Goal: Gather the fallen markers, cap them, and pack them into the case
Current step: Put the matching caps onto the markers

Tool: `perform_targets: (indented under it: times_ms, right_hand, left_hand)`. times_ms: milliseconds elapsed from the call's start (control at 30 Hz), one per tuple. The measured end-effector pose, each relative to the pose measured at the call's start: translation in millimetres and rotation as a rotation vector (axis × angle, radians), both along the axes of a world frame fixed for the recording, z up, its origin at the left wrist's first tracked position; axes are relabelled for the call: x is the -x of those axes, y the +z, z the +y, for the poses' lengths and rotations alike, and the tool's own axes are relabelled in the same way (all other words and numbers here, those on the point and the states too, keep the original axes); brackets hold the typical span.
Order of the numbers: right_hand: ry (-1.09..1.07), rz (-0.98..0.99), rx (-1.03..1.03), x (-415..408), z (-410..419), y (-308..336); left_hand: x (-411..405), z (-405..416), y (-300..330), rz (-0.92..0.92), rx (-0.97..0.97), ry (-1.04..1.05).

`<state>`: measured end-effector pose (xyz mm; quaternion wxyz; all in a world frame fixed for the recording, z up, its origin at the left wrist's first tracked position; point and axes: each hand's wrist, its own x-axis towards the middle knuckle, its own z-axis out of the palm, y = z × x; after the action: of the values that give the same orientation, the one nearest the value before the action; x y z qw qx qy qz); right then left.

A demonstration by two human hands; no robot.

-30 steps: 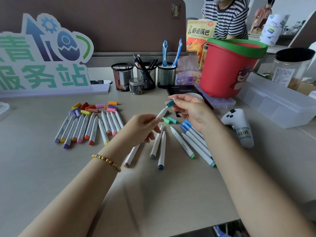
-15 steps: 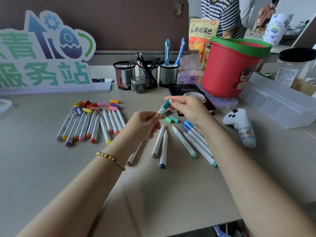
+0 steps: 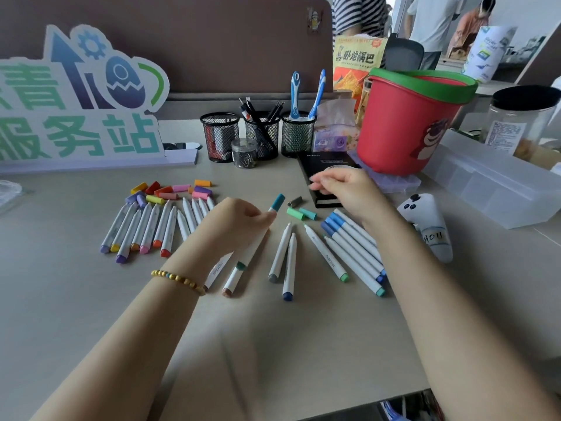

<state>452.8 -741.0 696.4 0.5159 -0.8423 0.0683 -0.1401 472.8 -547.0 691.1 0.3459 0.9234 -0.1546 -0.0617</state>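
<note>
Head view: left hand [image 3: 239,221] curled closed around a white-barrelled marker with a teal cap [image 3: 277,202]; capped end sticks up past the fingertips, teal-banded tail slants down toward the wrist, above the bench [image 3: 91,299]; a beaded yellow bracelet [image 3: 178,280] sits on that wrist; right hand [image 3: 343,189] loosely open, fingers spread and blurred, holding nothing that can be seen, hovering over a black box [image 3: 321,165] with small white print too fine to read; between the hands on the bench, two loose green caps [image 3: 302,213] and one grey cap [image 3: 295,201]; below them several uncapped white markers [image 3: 326,253], one barrel printed "marker"; just right, a row of blue-capped white markers [image 3: 353,238] under the right forearm; far left, a row of white markers with coloured tails [image 3: 145,229], a scatter of loose warm-coloured caps [image 3: 173,189] behind it; white game controller [image 3: 425,226] at right with a label reading "HO11"; red bucket with green rim [image 3: 406,123] bearing a bear picture; yellow snack bag [image 3: 358,65] with Chinese characters; large teal-and-blue sign [image 3: 79,110] with Chinese characters, arrow, gear and egg; three black mesh pen cups [image 3: 258,135] at the back; marker case not identifiable.
</note>
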Motion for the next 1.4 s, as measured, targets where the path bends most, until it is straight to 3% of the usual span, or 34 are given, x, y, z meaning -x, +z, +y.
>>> perform_targets:
  times_ms: [133,267,500,600,733,833,933,1033,1167,1233,1333,1400]
  right_hand:
    - [-0.033,0.182,0.296,6.1,-16.9,1.5]
    - [-0.026,0.327,0.430,8.9,-24.5,2.7]
    - [0.125,0.407,0.621,13.3,-5.7,6.8]
    - [0.123,0.473,0.750,17.4,5.7,8.3]
    - [0.112,0.475,1.074,20.7,25.4,1.6]
    - [0.110,0.461,1.122,16.8,35.0,-7.0]
    - [0.122,0.526,0.910,15.6,32.5,0.9]
    - [0.129,0.387,0.466,12.4,21.7,10.4]
    - [0.158,0.164,-0.150,5.2,24.8,8.2]
    - [0.127,0.125,-0.255,1.6,31.3,3.5]
    - [0.097,0.088,-0.338,-2.9,34.7,-2.6]
    - [0.014,0.048,-0.223,-8.9,32.2,-9.8]
  left_hand:
    - [2.8,-3.8,-9.7,-0.140,-0.229,0.014]
    - [6.3,-5.9,-17.2,-0.248,-0.447,-0.030]
    - [-0.7,-5.0,-22.5,-0.264,-0.578,-0.136]
    - [-2.2,-2.8,-22.0,-0.301,-0.519,-0.069]
    - [-6.0,-1.0,-21.4,-0.358,-0.306,0.033]
    - [-9.2,-0.5,-21.9,-0.413,-0.215,0.056]
    - [-9.0,-1.8,-23.7,-0.410,-0.138,0.036]
    - [-6.8,-4.5,-20.7,-0.310,0.063,-0.036]
    - [7.2,-14.6,-10.0,0.100,0.441,-0.189]
    - [11.8,-16.8,-8.3,0.237,0.533,-0.213]
    - [11.6,-15.6,-7.7,0.250,0.542,-0.169]
    - [9.7,-14.2,-8.0,0.253,0.580,-0.118]
